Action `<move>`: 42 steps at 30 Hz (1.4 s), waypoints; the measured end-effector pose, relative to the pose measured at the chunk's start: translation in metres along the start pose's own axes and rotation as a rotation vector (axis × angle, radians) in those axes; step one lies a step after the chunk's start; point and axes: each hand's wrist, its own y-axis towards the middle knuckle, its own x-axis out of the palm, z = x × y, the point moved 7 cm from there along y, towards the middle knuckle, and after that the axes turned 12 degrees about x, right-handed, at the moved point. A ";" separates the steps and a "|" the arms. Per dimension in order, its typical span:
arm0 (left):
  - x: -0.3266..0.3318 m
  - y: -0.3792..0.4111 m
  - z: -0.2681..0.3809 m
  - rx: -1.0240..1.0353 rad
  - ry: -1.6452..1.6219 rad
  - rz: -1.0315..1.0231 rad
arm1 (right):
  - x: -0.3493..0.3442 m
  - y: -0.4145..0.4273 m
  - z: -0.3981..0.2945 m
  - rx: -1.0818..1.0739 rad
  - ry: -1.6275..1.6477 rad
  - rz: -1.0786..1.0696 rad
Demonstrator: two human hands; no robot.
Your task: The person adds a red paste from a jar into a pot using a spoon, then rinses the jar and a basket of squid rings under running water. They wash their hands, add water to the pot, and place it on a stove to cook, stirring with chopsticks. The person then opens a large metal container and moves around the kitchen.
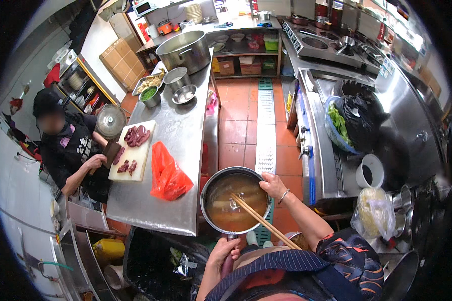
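A metal saucepan (207,220) of brown, cloudy liquid is held in front of my body, above the floor. My left hand (226,252) is wrapped round its dark handle. At the pan's far right edge, my right hand (274,185) grips the rim, a bracelet on its wrist. Long wooden chopsticks (263,220) stand tilted in the liquid, their upper ends leaning over the near right rim towards my apron. Left of the pan, a red plastic bag (168,175) lies on the steel table (180,218).
Across the table a co-worker (73,145) holds a cleaver (111,153) at a cutting board (149,131) with dark red meat. Right stands a steel counter with a basin of greens (339,122). A black bin (150,263) stands below left; a floor drain cover (266,145) runs ahead.
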 end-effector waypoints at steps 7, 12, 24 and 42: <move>0.027 0.096 0.066 -0.024 -0.009 -0.096 | -0.037 0.103 0.029 0.098 -0.044 0.013; 0.036 0.175 0.133 -0.036 0.061 -0.118 | -0.070 0.187 0.043 0.173 0.009 0.074; 0.115 0.388 0.303 -0.045 0.178 -0.192 | -0.167 0.441 0.068 0.018 0.057 0.203; 0.285 0.755 0.543 -0.161 0.531 -0.533 | -0.398 0.704 0.169 0.264 0.047 0.761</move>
